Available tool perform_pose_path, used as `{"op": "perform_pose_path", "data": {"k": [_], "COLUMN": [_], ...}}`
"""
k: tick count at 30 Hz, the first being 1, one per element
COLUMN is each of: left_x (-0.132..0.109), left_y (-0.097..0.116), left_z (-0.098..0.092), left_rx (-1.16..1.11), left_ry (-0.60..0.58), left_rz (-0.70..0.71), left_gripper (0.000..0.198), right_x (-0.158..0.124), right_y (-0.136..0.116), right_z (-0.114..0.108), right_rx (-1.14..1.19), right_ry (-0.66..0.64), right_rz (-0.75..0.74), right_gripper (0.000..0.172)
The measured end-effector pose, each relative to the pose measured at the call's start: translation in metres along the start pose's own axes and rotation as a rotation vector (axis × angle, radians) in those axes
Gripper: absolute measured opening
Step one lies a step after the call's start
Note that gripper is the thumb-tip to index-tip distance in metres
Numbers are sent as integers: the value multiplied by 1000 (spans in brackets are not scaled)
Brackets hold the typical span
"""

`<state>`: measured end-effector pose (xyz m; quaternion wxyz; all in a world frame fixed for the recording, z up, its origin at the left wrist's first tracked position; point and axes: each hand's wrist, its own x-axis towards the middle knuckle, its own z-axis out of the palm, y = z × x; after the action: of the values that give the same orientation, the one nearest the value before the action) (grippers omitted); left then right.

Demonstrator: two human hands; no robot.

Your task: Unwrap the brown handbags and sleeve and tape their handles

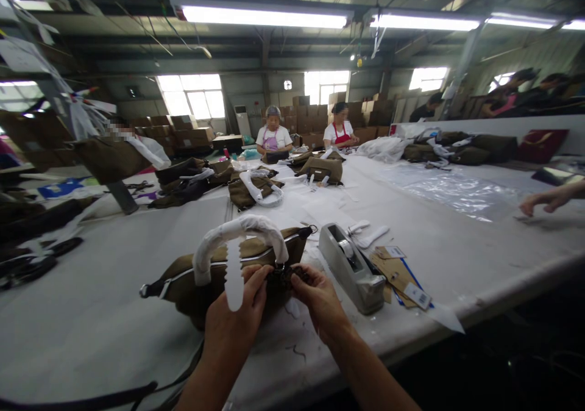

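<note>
Well to the left of the grey plastic tape dispenser (345,274), a long black strap (114,397) trails over the white-covered worktable (86,338); where its ends are fastened cannot be told. Nearer the dispenser, just left of it, sits the olive-brown fabric bag (189,301) with black end tabs. Its arched carry handle wrapped in white sheeting (242,225) looks fully covered, so the wrapping seems done. A white strip with notched edges (234,277) stands in front of the handle.

The left hand (233,322), left of the dispenser, has its fingers bent, thumb and forefinger seeming to pinch a small dark piece (286,273) by the handle's right foot. The right hand (322,304), closer to the dispenser, presses thumb and fingertips together on the same piece. The handling of this piece looks unfinished.

Just right of the dispenser lie brown card tags (388,268) and a white label with a barcode (417,296), apart from the bag, so these appear not yet attached.

The bag's long axis runs slantwise, from a near left end, the farther from the dispenser, to a far right end just beside it. The silver-toothed zip follows that line along the top, and the handle arches upward.
</note>
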<state>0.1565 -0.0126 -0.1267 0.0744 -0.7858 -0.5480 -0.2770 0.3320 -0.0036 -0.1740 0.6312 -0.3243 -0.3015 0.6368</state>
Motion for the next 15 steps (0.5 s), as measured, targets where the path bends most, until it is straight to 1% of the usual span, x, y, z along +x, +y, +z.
{"op": "perform_pose_path", "data": {"k": [5, 8, 12, 15], "left_x": [1, 2, 2, 2], "left_y": [-13, -18, -19, -23], "left_z": [-1, -2, -4, -5], "left_rx": [-46, -64, -69, -118], "left_ry": [-40, -64, -109, -144], "left_rz": [62, 71, 33, 57], "left_gripper": [32, 32, 32, 32], "right_x": [-5, -7, -9, -11], "right_y": [0, 2, 6, 9], "right_z": [5, 7, 11, 14], "right_rx": [110, 164, 241, 292], "right_ry": [94, 111, 127, 131], "right_rz": [67, 97, 129, 131], "right_gripper": [41, 43, 43, 43]}}
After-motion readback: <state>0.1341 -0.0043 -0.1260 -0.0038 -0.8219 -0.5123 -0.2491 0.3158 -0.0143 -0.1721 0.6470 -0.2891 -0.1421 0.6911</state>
